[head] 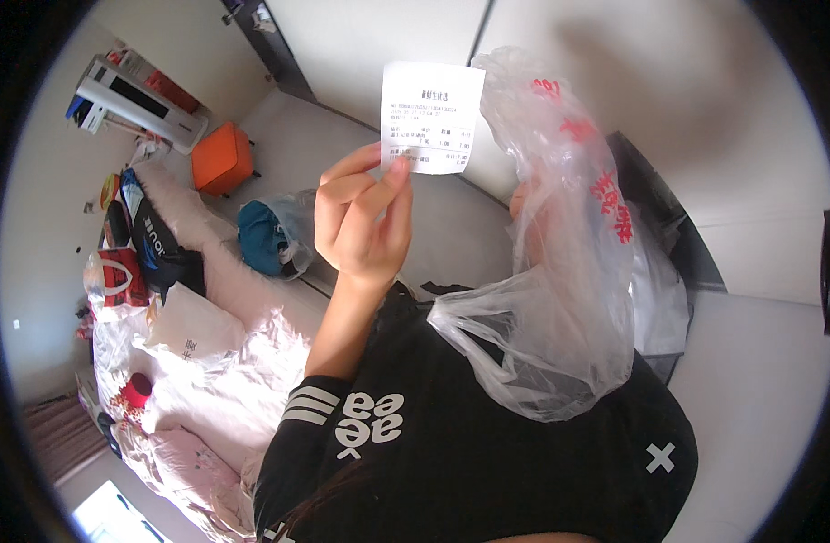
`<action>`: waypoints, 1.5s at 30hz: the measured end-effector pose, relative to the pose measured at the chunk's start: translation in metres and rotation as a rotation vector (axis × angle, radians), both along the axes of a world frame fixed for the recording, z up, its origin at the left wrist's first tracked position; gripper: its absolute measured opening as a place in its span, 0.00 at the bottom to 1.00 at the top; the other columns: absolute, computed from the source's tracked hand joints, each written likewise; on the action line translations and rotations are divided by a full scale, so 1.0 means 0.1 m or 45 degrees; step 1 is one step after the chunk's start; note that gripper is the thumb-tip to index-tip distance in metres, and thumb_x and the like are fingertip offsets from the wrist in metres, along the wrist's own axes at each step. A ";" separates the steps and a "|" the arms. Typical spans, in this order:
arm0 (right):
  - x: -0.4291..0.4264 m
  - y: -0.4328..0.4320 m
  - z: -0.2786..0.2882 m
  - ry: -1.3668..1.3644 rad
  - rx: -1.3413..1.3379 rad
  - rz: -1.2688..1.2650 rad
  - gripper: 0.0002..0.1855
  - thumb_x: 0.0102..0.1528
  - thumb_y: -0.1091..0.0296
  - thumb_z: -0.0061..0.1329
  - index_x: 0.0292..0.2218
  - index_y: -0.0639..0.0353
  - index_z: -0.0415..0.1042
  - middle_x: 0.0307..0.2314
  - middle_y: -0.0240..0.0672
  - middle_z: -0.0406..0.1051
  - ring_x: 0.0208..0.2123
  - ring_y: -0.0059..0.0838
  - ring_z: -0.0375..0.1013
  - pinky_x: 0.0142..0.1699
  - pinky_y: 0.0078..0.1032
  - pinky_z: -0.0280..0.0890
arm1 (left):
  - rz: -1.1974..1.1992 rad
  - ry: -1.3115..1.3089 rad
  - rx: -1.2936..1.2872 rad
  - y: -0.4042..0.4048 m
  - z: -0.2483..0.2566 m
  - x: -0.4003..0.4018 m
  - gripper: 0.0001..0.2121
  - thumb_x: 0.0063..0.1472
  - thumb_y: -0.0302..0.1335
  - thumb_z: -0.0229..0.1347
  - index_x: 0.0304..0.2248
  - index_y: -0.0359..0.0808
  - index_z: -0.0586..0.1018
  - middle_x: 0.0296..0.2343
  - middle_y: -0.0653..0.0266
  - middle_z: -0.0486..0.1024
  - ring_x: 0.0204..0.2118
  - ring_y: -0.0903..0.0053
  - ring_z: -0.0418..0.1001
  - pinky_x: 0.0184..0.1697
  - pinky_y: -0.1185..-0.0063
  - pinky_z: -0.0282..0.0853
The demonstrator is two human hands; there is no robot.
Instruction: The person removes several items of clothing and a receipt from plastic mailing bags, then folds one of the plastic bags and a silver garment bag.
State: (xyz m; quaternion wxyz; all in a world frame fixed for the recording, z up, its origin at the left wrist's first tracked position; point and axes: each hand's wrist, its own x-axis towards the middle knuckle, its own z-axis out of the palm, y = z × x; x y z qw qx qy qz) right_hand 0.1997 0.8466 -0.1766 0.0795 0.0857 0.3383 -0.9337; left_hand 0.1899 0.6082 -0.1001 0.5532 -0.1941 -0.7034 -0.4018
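Note:
My left hand [367,217] is raised and pinches the lower edge of a small white paper receipt [434,115], which bears printed writing. A large translucent plastic bag [571,271] with red lettering hangs over the front of my black shirt [496,468] at the right, its looped handle opening towards the lower left. My right hand [529,210] shows only dimly through the crumpled film, with fingertips at the bag's left edge. The bag covers most of it, so how its fingers lie is hidden.
To the left is a bed with pink bedding [225,380], holding a white bag [194,326], a black bag [160,237] and a red bag [123,275]. Beyond stand an orange stool [221,159] and a clear bag with teal cloth [262,237]. White panels [747,156] rise at the right.

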 end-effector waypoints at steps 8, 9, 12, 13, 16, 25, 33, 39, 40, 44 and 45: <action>-0.31 -0.75 -0.02 -0.004 0.003 0.182 0.19 0.54 0.60 0.35 0.42 0.64 0.61 0.36 0.39 0.65 0.38 0.32 0.66 0.43 0.29 0.61 | 0.183 0.071 0.137 -0.64 -0.10 -0.09 0.13 0.34 0.12 0.59 0.24 0.35 0.75 0.19 0.67 0.63 0.26 0.71 0.71 0.24 0.83 0.65; -0.34 -0.83 -0.02 -0.008 0.009 0.206 0.19 0.54 0.60 0.35 0.42 0.64 0.61 0.36 0.39 0.65 0.38 0.32 0.66 0.43 0.29 0.61 | 0.205 0.063 0.146 -0.70 -0.12 -0.08 0.13 0.35 0.12 0.59 0.24 0.35 0.75 0.19 0.67 0.63 0.26 0.71 0.71 0.24 0.83 0.65; -0.45 -1.04 -0.04 -0.020 0.010 0.280 0.19 0.54 0.60 0.35 0.42 0.64 0.61 0.36 0.39 0.65 0.38 0.32 0.66 0.43 0.29 0.61 | 0.268 0.044 0.169 -0.85 -0.16 -0.05 0.12 0.35 0.12 0.59 0.23 0.35 0.75 0.19 0.67 0.63 0.27 0.71 0.71 0.25 0.83 0.66; -0.50 -1.11 -0.02 -0.018 0.023 0.315 0.19 0.54 0.60 0.35 0.42 0.64 0.61 0.36 0.39 0.66 0.38 0.32 0.66 0.43 0.29 0.62 | 0.294 0.042 0.176 -0.90 -0.14 -0.03 0.12 0.35 0.13 0.59 0.23 0.34 0.75 0.19 0.67 0.63 0.27 0.71 0.71 0.25 0.83 0.66; -0.61 -1.27 0.01 -0.030 0.034 0.407 0.19 0.54 0.60 0.35 0.42 0.64 0.61 0.36 0.39 0.66 0.38 0.31 0.66 0.43 0.29 0.62 | 0.385 0.047 0.178 -1.06 -0.09 0.00 0.11 0.35 0.13 0.59 0.22 0.34 0.74 0.19 0.67 0.63 0.27 0.71 0.71 0.25 0.82 0.66; -1.00 -1.67 -0.13 -0.062 0.012 0.684 0.18 0.54 0.60 0.35 0.42 0.64 0.61 0.36 0.38 0.66 0.37 0.31 0.66 0.42 0.28 0.62 | 0.689 0.036 0.161 -1.29 -0.15 0.08 0.09 0.36 0.12 0.58 0.21 0.32 0.74 0.19 0.65 0.63 0.27 0.71 0.71 0.25 0.83 0.66; -1.27 -1.73 -0.18 -0.093 -0.048 0.768 0.18 0.54 0.60 0.35 0.42 0.64 0.61 0.36 0.38 0.66 0.37 0.31 0.66 0.42 0.28 0.62 | 0.772 0.065 0.113 -1.29 -0.14 -0.16 0.10 0.36 0.12 0.57 0.22 0.33 0.75 0.19 0.66 0.63 0.27 0.71 0.70 0.25 0.83 0.65; -1.41 -1.73 -0.21 -0.105 -0.062 0.779 0.18 0.54 0.61 0.35 0.42 0.64 0.61 0.35 0.38 0.66 0.37 0.30 0.66 0.42 0.28 0.62 | 0.811 0.042 0.080 -1.24 -0.11 -0.34 0.10 0.37 0.12 0.57 0.23 0.32 0.75 0.19 0.66 0.63 0.27 0.71 0.70 0.25 0.83 0.65; -1.47 -1.77 -0.24 -0.116 -0.068 0.789 0.18 0.54 0.61 0.35 0.42 0.64 0.61 0.35 0.38 0.66 0.37 0.30 0.66 0.42 0.28 0.62 | 0.815 0.044 0.078 -1.24 -0.11 -0.38 0.10 0.37 0.12 0.57 0.23 0.32 0.75 0.19 0.66 0.63 0.27 0.71 0.70 0.26 0.83 0.65; -1.47 -1.74 -0.21 -0.115 -0.050 0.795 0.18 0.54 0.61 0.35 0.42 0.64 0.61 0.35 0.38 0.66 0.37 0.30 0.66 0.42 0.27 0.62 | 0.767 0.029 0.194 -1.24 -0.12 -0.44 0.10 0.38 0.11 0.56 0.23 0.32 0.74 0.20 0.65 0.63 0.28 0.71 0.70 0.28 0.83 0.65; -1.48 -1.74 -0.22 -0.124 -0.055 0.798 0.18 0.54 0.61 0.35 0.42 0.64 0.61 0.35 0.38 0.66 0.37 0.30 0.66 0.42 0.27 0.62 | 0.737 0.017 0.244 -1.24 -0.13 -0.46 0.10 0.39 0.11 0.55 0.24 0.31 0.74 0.21 0.64 0.64 0.28 0.71 0.70 0.29 0.83 0.65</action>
